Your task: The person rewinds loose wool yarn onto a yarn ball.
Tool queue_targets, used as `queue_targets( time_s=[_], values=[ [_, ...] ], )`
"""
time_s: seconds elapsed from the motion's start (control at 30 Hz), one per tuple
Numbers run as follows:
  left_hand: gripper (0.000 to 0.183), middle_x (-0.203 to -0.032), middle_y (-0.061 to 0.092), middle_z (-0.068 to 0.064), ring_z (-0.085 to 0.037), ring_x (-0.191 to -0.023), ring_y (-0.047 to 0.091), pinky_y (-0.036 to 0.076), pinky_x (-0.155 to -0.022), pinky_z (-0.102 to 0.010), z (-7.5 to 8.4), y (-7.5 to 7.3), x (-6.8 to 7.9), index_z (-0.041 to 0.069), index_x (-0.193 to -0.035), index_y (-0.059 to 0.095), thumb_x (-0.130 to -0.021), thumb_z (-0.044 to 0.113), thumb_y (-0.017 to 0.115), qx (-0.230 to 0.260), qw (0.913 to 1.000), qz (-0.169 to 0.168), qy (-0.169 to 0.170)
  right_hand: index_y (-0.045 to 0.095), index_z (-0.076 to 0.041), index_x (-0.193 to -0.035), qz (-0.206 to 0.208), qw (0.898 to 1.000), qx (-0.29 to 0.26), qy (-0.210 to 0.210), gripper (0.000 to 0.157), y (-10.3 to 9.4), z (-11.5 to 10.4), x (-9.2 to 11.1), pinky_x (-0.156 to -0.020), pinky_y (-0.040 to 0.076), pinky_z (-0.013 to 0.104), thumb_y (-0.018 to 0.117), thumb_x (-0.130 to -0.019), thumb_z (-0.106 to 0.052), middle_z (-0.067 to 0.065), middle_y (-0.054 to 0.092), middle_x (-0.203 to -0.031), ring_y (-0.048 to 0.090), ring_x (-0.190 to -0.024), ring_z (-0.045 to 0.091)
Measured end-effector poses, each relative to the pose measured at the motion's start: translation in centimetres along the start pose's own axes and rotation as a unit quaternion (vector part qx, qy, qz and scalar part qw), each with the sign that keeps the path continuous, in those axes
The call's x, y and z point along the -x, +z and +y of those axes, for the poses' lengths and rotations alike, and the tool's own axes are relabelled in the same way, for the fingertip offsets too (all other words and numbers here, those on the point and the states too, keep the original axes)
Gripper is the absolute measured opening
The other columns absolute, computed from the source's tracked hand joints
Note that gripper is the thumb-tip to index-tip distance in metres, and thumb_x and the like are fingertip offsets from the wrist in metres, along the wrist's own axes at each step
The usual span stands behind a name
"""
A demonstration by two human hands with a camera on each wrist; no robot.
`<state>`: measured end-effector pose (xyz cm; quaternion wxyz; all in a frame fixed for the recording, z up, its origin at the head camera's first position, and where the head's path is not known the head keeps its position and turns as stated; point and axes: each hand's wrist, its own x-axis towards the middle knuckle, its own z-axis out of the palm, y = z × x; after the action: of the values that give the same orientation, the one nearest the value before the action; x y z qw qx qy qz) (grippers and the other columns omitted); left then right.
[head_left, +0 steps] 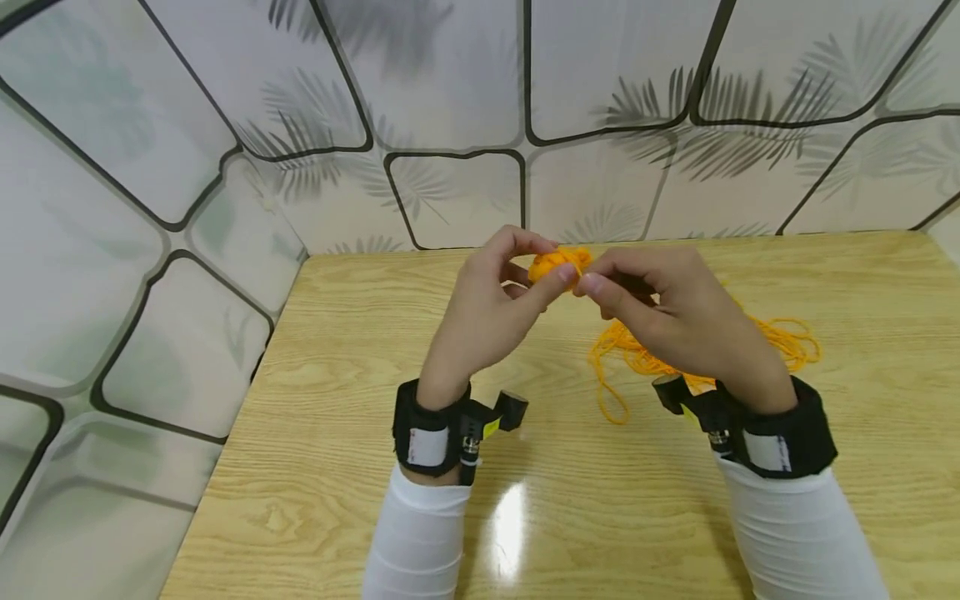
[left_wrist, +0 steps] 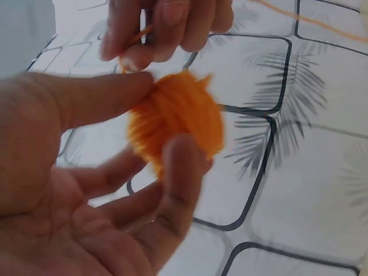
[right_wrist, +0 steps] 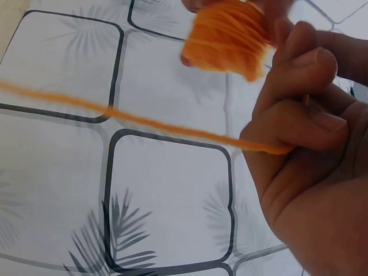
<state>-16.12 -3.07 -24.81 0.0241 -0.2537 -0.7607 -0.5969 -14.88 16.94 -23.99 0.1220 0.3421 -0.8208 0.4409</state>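
A small ball of orange yarn (head_left: 556, 263) is held up near the table's far edge. My left hand (head_left: 491, 302) pinches it between thumb and fingers; in the left wrist view the wound strands of the yarn ball (left_wrist: 183, 112) show plainly. Close beside it on the right, my right hand (head_left: 671, 312) grips the yarn strand with thumb and curled fingers. The right wrist view shows that strand (right_wrist: 172, 129) running taut from the right hand (right_wrist: 313, 132) off to the left. Part of the ball is hidden behind the left fingers.
A loose heap of orange yarn (head_left: 787, 343) lies on the wooden table (head_left: 322, 467), partly beneath the right hand and wrist. One loop of it reaches toward the table's middle. Behind and to the left stand pale walls (head_left: 457, 196) patterned with dark lines and leaves.
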Motion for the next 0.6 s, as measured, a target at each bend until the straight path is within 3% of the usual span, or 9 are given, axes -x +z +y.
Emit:
queue_targets(
  time_s=[0.07,0.13,0.2,0.3,0.37,0.43,0.5,0.6],
  values=[
    [0.029,-0.107,0.060,-0.003,-0.022,-0.071,0.057,0.051,-0.063,-0.037,0.1,0.1,-0.1,0.007,-0.104,0.053,-0.087,0.029,0.062,0.073,0.9971,0.017,-0.011,0.063,-0.020,-0.091,0.020,1.000,-0.005,0.011,0.010,0.2,-0.1,-0.1,-0.045,0.034,0.025,0.055,-0.092,-0.014,-0.007,0.050,-0.070,0.040,-0.051,0.010],
    [0.029,-0.108,0.060,-0.008,-0.027,-0.071,0.057,0.051,-0.064,-0.041,0.2,0.0,-0.1,0.004,-0.102,0.051,-0.088,0.027,0.061,0.145,0.9891,0.011,-0.019,0.063,-0.018,-0.092,0.042,0.999,-0.014,0.022,0.011,0.4,-0.1,-0.2,-0.046,0.036,0.025,0.053,-0.092,-0.013,-0.006,0.053,-0.074,0.043,-0.053,0.012],
    [0.027,-0.105,0.058,-0.013,-0.029,-0.074,0.057,0.051,-0.068,-0.044,0.4,-0.1,-0.1,0.001,-0.102,0.050,-0.091,0.025,0.057,0.211,0.9771,-0.014,-0.020,0.063,-0.015,-0.091,0.064,0.997,-0.028,0.025,0.012,0.5,0.1,-0.2,-0.047,0.037,0.026,0.052,-0.093,-0.011,-0.005,0.055,-0.077,0.046,-0.055,0.014],
    [0.025,-0.105,0.053,-0.021,-0.032,-0.083,0.060,0.049,-0.077,-0.049,0.6,-0.4,0.1,-0.003,-0.104,0.048,-0.095,0.020,0.050,0.297,0.9520,-0.071,-0.015,0.061,-0.008,-0.093,0.093,0.994,-0.053,0.011,0.012,0.7,0.5,-0.3,-0.046,0.037,0.026,0.049,-0.093,-0.006,0.000,0.055,-0.079,0.046,-0.056,0.015],
    [0.023,-0.109,0.051,-0.024,-0.034,-0.090,0.059,0.047,-0.082,-0.051,0.6,-0.5,0.2,-0.002,-0.111,0.045,-0.096,0.014,0.047,0.338,0.9352,-0.106,-0.010,0.060,-0.005,-0.094,0.102,0.992,-0.072,0.002,0.012,0.7,0.8,-0.4,-0.047,0.037,0.026,0.048,-0.093,-0.004,0.003,0.055,-0.079,0.045,-0.056,0.014],
    [0.028,-0.111,0.050,-0.025,-0.035,-0.095,0.058,0.046,-0.084,-0.053,0.8,-0.6,0.2,0.001,-0.121,0.044,-0.094,0.008,0.048,0.357,0.9252,-0.129,-0.006,0.060,-0.004,-0.096,0.102,0.991,-0.089,-0.001,0.012,0.8,0.9,-0.4,-0.047,0.038,0.026,0.049,-0.093,-0.004,0.005,0.054,-0.079,0.045,-0.055,0.015],
    [0.037,-0.113,0.048,-0.026,-0.034,-0.097,0.057,0.045,-0.084,-0.054,1.0,-0.4,0.2,0.002,-0.128,0.042,-0.092,0.002,0.049,0.359,0.9233,-0.138,0.001,0.060,-0.003,-0.097,0.092,0.991,-0.100,0.000,0.013,0.9,1.1,-0.5,-0.048,0.040,0.026,0.048,-0.093,-0.005,0.007,0.055,-0.081,0.046,-0.056,0.016],
    [0.041,-0.116,0.046,-0.024,-0.031,-0.098,0.055,0.045,-0.086,-0.051,1.2,-0.2,0.2,-0.002,-0.131,0.044,-0.091,-0.001,0.050,0.346,0.9318,-0.111,0.009,0.059,-0.005,-0.100,0.071,0.992,-0.102,0.011,0.014,1.1,1.2,-0.6,-0.047,0.040,0.027,0.047,-0.095,-0.008,0.006,0.055,-0.081,0.046,-0.056,0.018]
  ],
)
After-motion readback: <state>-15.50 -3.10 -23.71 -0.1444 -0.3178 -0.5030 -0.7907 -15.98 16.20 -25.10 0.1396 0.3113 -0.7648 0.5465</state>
